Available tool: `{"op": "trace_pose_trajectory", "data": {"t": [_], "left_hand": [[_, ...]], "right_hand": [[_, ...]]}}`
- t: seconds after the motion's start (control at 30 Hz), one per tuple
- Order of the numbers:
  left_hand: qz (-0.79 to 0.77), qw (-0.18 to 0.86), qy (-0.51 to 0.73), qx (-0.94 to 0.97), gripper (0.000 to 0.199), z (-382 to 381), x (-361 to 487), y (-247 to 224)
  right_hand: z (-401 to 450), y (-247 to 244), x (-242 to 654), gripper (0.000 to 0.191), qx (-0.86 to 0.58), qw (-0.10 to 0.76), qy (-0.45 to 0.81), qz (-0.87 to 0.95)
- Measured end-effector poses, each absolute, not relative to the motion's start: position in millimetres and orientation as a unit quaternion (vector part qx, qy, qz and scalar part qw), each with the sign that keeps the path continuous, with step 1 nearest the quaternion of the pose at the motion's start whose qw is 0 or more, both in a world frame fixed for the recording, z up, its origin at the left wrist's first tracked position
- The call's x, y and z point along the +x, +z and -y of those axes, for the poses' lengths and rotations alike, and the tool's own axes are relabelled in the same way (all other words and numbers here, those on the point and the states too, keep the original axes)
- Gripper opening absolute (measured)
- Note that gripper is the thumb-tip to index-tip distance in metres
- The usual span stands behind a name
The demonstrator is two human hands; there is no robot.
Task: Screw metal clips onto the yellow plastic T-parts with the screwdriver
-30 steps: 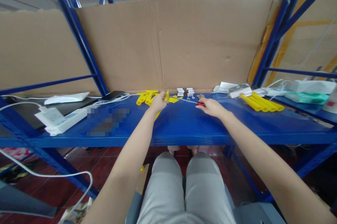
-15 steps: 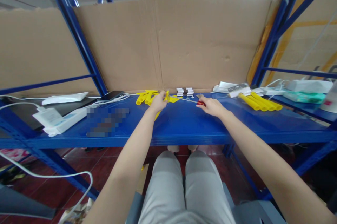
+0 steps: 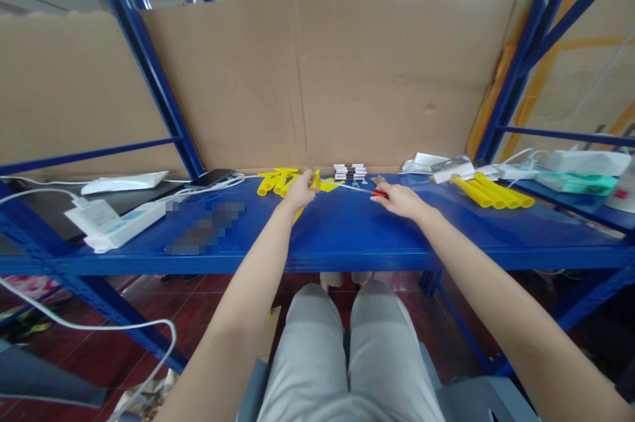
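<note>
My left hand (image 3: 300,193) is closed around a yellow T-shaped plastic piece (image 3: 316,180), whose lower end shows beneath the fingers. In my right hand (image 3: 404,200) is a screwdriver (image 3: 380,194) with a red handle. Its long thin metal shaft points left and reaches the yellow piece; where the tip sits is too small to make out. Just left of my left hand lie several similar yellow pieces (image 3: 272,182). A flat yellow bit (image 3: 329,186) rests behind the shaft. Small metal parts (image 3: 364,182) lie near a stack of white-and-dark small packs (image 3: 350,172).
Several yellow tubes (image 3: 489,192) and white boxes (image 3: 452,168) lie on the right of the blue shelf (image 3: 357,237). A power strip (image 3: 129,223), cables and a dark phone (image 3: 215,177) occupy the left. Cardboard (image 3: 367,78) stands along the back, between blue posts (image 3: 143,58).
Both hands keep their hold on the yellow piece and the screwdriver, almost still. The whole view has shifted slightly.
</note>
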State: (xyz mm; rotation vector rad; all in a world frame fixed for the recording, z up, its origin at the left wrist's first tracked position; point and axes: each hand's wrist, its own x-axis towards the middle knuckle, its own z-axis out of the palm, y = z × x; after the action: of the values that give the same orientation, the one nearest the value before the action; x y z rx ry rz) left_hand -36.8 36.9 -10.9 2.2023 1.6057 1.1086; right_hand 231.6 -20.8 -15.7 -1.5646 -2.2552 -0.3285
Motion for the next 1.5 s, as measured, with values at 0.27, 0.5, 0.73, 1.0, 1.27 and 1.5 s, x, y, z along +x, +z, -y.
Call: {"op": "trace_pose_trajectory", "data": {"t": [0.27, 0.5, 0.73, 1.0, 1.27, 1.5], "left_hand": [[-0.543, 0.096, 0.370, 0.748, 0.028, -40.4, -38.6, -13.2], [-0.540, 0.112, 0.374, 0.745, 0.030, -38.2, -38.9, -11.3], [-0.543, 0.118, 0.366, 0.746, 0.033, -37.1, -37.7, -11.3], [-0.547, 0.138, 0.374, 0.736, 0.031, -34.0, -35.6, -11.2], [-0.543, 0.120, 0.367, 0.745, 0.027, -37.3, -38.2, -12.0], [-0.546, 0.117, 0.362, 0.747, 0.029, -37.8, -37.8, -12.9]], "right_hand": [[17.1, -17.1, 233.1, 0.015, -0.555, 0.227, -0.085, 0.796], [22.1, -14.3, 229.9, 0.017, -0.552, 0.195, -0.103, 0.804], [15.5, -19.3, 231.9, 0.021, -0.535, 0.232, -0.055, 0.810], [18.3, -16.2, 232.6, 0.015, -0.552, 0.210, -0.110, 0.799], [23.2, -13.4, 228.6, 0.020, -0.550, 0.198, -0.093, 0.806], [18.1, -16.7, 232.0, 0.013, -0.545, 0.228, -0.105, 0.800]]}}
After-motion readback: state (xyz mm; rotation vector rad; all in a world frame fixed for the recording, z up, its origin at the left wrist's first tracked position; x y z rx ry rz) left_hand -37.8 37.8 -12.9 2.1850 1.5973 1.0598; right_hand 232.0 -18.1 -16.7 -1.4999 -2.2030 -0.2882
